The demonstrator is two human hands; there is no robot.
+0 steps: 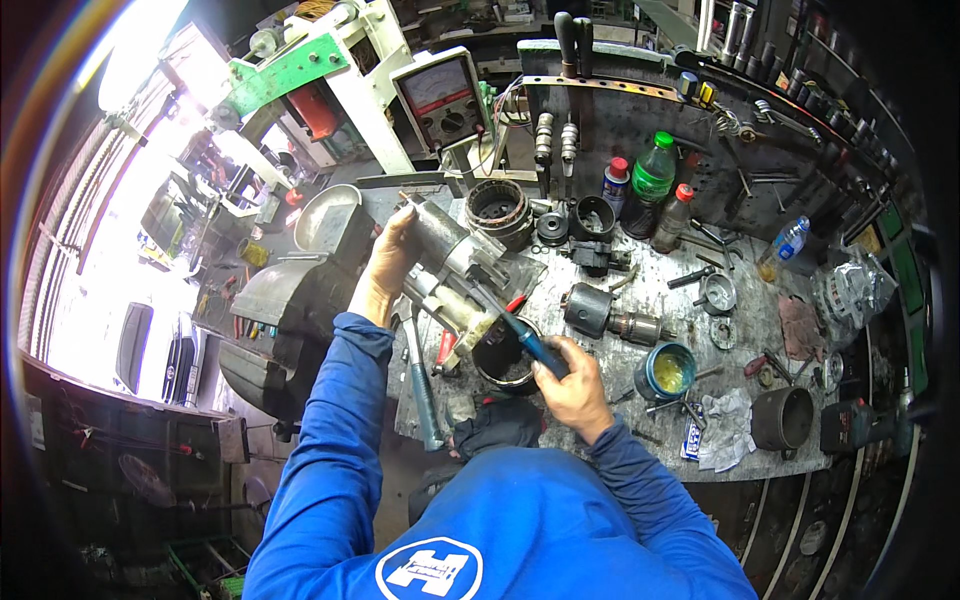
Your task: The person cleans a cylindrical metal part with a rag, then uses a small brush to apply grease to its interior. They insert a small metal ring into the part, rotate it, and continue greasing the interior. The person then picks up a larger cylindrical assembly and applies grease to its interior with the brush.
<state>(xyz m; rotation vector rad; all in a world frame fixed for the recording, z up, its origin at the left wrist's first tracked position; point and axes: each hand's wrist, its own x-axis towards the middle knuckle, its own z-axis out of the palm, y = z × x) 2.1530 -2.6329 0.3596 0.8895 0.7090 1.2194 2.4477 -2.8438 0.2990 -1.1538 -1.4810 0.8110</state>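
1. Wrapped around the far-left end of a silver motor housing (440,232), the left hand (392,255) holds it up over the bench (655,292), just right of the dark vise (285,310); the fingers behind the housing are hidden.
2. Slanting, the housing's long axis runs from far left to near right, its cylindrical body at the far-left end and the open bracket pointing toward the near right.
3. Below the left hand, a teal-handled tool (426,375) lies with its handle toward the near edge.
4. Under the bracket, a dark open cylinder (500,362) stands just left of the right hand.
5. Closed around the handle of a blue-handled tool (538,343), the right hand (575,385) aims its shaft far left at the bracket; whether the tip touches, I cannot tell.
6. Farther right lie a dark motor part with a shaft (590,310), a blue tub (668,372) of yellowish grease, and a white rag (728,430) beside a dark cup-shaped housing (783,418).
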